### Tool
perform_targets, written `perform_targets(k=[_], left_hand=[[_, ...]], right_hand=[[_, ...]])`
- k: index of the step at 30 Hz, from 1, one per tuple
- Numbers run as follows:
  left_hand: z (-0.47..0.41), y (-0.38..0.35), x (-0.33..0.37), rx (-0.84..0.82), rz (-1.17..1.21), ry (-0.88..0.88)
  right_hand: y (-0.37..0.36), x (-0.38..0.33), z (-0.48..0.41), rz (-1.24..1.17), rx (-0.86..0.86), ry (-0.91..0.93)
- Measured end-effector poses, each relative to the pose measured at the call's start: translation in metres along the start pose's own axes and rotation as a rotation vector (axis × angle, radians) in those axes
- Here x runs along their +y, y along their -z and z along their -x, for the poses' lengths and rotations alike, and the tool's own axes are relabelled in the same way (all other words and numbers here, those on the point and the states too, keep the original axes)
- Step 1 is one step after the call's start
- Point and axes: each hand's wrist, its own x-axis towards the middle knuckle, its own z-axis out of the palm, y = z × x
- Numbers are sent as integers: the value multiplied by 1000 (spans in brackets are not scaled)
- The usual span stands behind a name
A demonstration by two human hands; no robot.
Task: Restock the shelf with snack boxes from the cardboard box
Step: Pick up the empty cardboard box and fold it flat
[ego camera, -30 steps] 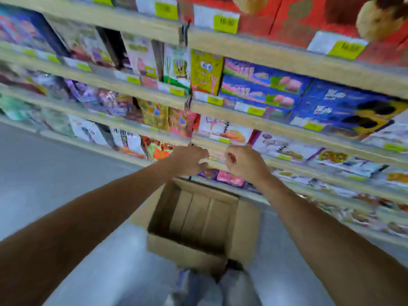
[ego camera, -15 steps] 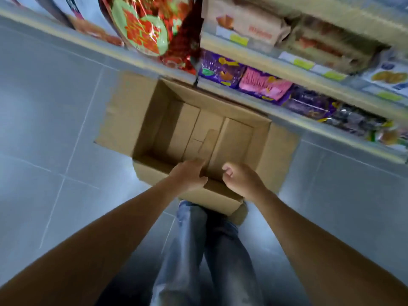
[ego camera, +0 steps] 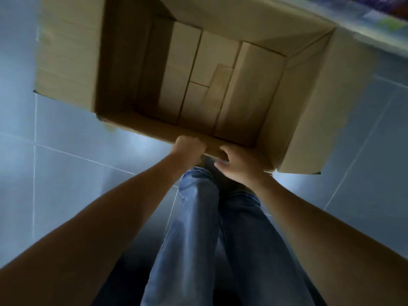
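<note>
The open cardboard box (ego camera: 66, 51) stands on the grey tiled floor right below me, its flaps spread outward. Inside it lie several plain tan rectangular shapes (ego camera: 198, 85); I cannot tell whether they are snack boxes or bottom flaps. My left hand (ego camera: 189, 149) is curled over the near edge of the box. My right hand (ego camera: 238, 164) grips the same near edge beside it, fingers on top and thumb beneath. No printed snack box is in either hand.
My legs in blue jeans (ego camera: 209, 239) stand close against the box's near side. The lowest shelf edge (ego camera: 375, 21) with blurred purple packets crosses the top right corner. Grey floor tiles (ego camera: 66, 173) lie to the left and right of the box.
My view dropped from the stocked shelves down to the box. Both hands came down from the shelf and now hold the box's near edge; the box looks much closer.
</note>
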Motion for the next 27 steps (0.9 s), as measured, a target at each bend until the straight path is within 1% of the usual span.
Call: perform_targets(k=[2,6,9,12,13,16,18,20,22,23,25,26,27], left_hand=[[1,11,6,30,-72,-44],[22,47,32,68,-104,-128],[45,80,58,79,-26,-144],[69,118,86,109,107,-113],[75,129,93,93,141,-107],[93,159,106,-43,166,-120],[119,187,118,-138,76,-142],[146,211,127,-215,-41,-131],[167,230,134,-259,-145,-114],[175,234,132,-260,-152,-95],[194,267,155,-215,-148,-112],[199,277,162,-193,-126,-125],[206,299,182,-142,-148,-184]], right_hand=[[3,2,3,48,27,39],[25,-1,29,145,90,106],[50,-4,62,260,184,99],[84,0,107,349,199,54],[95,4,120,356,183,58],[128,20,161,392,96,54],[151,35,210,386,73,0],[171,49,263,369,102,-53],[188,67,317,340,168,-107],[192,73,334,335,190,-131],[208,90,391,299,253,-226],[211,96,403,283,263,-260],[217,105,431,245,302,-310]])
